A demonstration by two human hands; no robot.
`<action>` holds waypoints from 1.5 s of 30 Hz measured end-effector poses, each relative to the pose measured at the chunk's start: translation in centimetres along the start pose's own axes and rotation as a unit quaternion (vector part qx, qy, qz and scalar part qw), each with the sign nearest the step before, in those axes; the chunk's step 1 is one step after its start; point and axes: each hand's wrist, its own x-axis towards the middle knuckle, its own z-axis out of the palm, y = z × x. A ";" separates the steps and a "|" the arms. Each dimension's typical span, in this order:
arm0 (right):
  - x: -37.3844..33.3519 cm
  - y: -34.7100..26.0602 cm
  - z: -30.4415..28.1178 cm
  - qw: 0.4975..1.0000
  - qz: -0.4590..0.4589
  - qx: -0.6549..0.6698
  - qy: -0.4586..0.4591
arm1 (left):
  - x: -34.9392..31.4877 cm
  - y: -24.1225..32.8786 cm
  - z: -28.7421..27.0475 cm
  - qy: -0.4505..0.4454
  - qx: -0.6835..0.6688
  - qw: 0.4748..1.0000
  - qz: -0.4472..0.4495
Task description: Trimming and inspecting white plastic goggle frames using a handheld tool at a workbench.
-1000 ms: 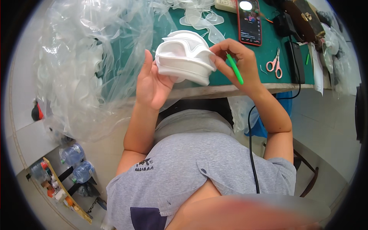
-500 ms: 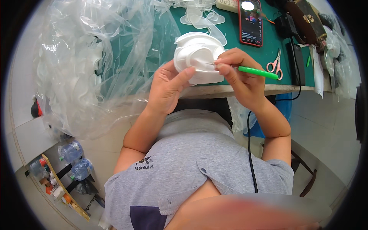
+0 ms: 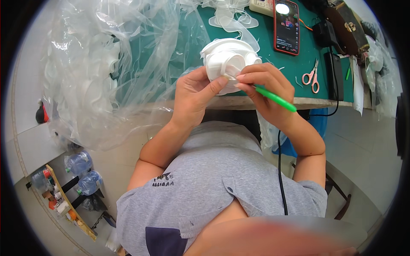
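Observation:
My left hand [image 3: 197,94] grips the left side of a white rounded piece [image 3: 224,46] with layered, curved rims, its thumb pressed on the near face. In my right hand [image 3: 268,87] is a slim tool with a green handle [image 3: 277,99], held like a pen with the handle end pointing down to the right. The fingers of that hand meet the white piece close to my left thumb. They hide the tool's tip, so its kind cannot be told. The piece is held just above the near edge of the green table top [image 3: 171,64].
Crumpled clear plastic sheeting [image 3: 141,51] covers the table's left side. Loose white strips [image 3: 232,21] lie at the back. A red-cased phone [image 3: 286,30], pink-handled scissors [image 3: 313,77], a black adapter [image 3: 331,70] with cable and a brown bag [image 3: 348,25] are on the right.
The view has shifted slightly, so the table things sit further right. The green handle has tilted more steeply downward, and the tool's metal tip, visible before, is now behind my fingers.

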 end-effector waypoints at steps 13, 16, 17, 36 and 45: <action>-0.1 1.7 -5.0 0.997 -0.038 -0.057 -0.028 | 1.4 -1.1 5.0 0.044 0.091 0.994 0.039; -0.1 2.2 -6.1 0.999 -0.039 -0.012 -0.008 | 2.2 -1.4 5.8 0.034 0.065 0.997 0.026; -0.2 2.3 -6.3 0.999 -0.049 -0.023 -0.008 | 2.4 -1.4 6.1 0.032 0.065 0.997 0.025; -1.3 1.7 -4.9 0.994 0.055 0.093 0.025 | 1.6 -0.9 4.3 0.051 -0.002 0.996 -0.074; -0.8 0.5 -0.9 0.999 -0.028 -0.025 0.038 | 0.6 0.1 1.1 0.020 -0.010 0.998 -0.053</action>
